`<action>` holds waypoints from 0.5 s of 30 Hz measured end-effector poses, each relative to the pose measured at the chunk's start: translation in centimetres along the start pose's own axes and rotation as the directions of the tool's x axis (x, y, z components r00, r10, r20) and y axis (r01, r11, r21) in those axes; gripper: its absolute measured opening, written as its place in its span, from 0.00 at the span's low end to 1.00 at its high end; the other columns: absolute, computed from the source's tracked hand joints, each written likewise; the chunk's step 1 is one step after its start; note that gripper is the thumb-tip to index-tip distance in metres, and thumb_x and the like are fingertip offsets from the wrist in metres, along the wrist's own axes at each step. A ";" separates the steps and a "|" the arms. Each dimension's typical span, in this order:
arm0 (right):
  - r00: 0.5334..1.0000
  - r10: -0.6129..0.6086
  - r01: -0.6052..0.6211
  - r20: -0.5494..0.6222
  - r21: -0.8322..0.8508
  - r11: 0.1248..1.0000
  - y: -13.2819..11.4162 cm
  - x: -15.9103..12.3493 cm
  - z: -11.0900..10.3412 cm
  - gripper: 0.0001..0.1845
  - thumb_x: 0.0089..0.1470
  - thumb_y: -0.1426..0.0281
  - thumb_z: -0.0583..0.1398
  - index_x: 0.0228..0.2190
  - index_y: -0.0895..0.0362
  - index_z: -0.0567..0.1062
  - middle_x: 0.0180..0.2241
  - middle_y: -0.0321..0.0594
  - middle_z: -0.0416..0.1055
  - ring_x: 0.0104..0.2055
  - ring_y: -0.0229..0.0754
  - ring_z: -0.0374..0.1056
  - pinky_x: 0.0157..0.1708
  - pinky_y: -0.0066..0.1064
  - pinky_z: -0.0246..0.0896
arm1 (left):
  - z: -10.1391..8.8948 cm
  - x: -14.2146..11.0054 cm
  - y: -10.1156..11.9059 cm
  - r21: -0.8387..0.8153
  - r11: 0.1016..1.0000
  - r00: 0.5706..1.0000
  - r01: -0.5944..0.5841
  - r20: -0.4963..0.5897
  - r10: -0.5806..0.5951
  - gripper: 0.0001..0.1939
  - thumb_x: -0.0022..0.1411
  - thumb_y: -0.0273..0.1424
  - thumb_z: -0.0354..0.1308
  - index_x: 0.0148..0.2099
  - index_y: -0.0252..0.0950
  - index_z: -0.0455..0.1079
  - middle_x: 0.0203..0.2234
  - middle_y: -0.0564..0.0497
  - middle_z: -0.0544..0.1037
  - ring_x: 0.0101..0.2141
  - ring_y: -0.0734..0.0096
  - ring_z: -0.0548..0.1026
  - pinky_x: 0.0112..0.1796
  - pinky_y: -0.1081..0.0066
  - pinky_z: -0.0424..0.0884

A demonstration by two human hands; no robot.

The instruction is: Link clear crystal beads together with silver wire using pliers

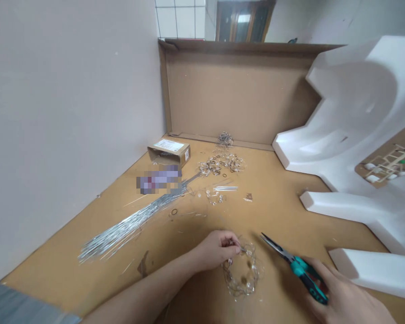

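Pinched between the fingertips of my left hand (222,247) is the upper edge of a wire ring (241,288), a loose loop of thin twisted wire with clear beads along it. My right hand (344,292) is wrapped round the teal and black handles of needle-nose pliers (299,265). Their jaws point up and left, close to the ring but apart from it, and look closed or nearly so. Beyond my left hand a small wire piece with clear beads (216,197) lies on the brown tabletop (276,211), beside a few short straight wires (226,188).
A long bundle of silvery wires (131,227) lies at left, near a blurred purplish packet (160,179) and a small open cardboard box (168,153). Farther back are beaded wire pieces (219,165) and a wire tangle (225,138). White foam packaging (351,99) stands at right, a cardboard panel (232,94) behind.
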State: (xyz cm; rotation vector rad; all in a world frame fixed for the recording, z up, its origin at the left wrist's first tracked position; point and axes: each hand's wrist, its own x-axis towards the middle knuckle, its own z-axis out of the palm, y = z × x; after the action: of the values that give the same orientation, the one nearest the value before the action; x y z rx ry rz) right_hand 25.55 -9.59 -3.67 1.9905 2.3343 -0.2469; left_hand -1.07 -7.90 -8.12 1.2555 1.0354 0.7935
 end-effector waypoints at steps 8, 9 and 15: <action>0.951 -0.092 0.068 -0.297 -0.091 0.993 -0.6 1.3 3.2 0.21 0.51 0.54 0.50 0.40 0.54 0.70 0.32 0.45 0.71 0.32 0.51 0.71 0.24 0.39 0.64 | -0.5 -0.1 0.7 0.042 0.997 0.997 -0.060 0.051 0.057 0.12 0.52 0.37 0.56 0.27 0.31 0.67 0.25 0.54 0.66 0.23 0.79 0.67 0.27 0.77 0.63; 0.928 -0.133 0.098 -0.347 -0.117 0.988 -0.4 1.5 3.6 0.22 0.51 0.55 0.50 0.40 0.55 0.70 0.32 0.46 0.71 0.32 0.51 0.71 0.26 0.40 0.65 | -0.6 -0.1 0.7 0.036 0.998 0.997 -0.052 0.055 0.050 0.11 0.52 0.36 0.56 0.27 0.31 0.67 0.25 0.54 0.66 0.23 0.78 0.67 0.27 0.77 0.63; 0.806 -0.295 0.182 -0.513 -0.260 0.948 -0.3 2.1 4.6 0.23 0.51 0.56 0.50 0.39 0.61 0.70 0.33 0.51 0.71 0.32 0.53 0.68 0.29 0.44 0.64 | -0.6 -0.1 0.5 0.033 0.999 0.998 -0.024 0.066 0.022 0.11 0.53 0.36 0.55 0.30 0.32 0.67 0.22 0.56 0.68 0.23 0.78 0.67 0.27 0.77 0.62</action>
State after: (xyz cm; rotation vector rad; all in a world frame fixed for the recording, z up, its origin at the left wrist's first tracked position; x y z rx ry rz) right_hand 24.65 -8.33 -8.52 1.8376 2.7996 0.6168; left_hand -1.66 -7.72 -7.59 1.3163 0.9862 0.7499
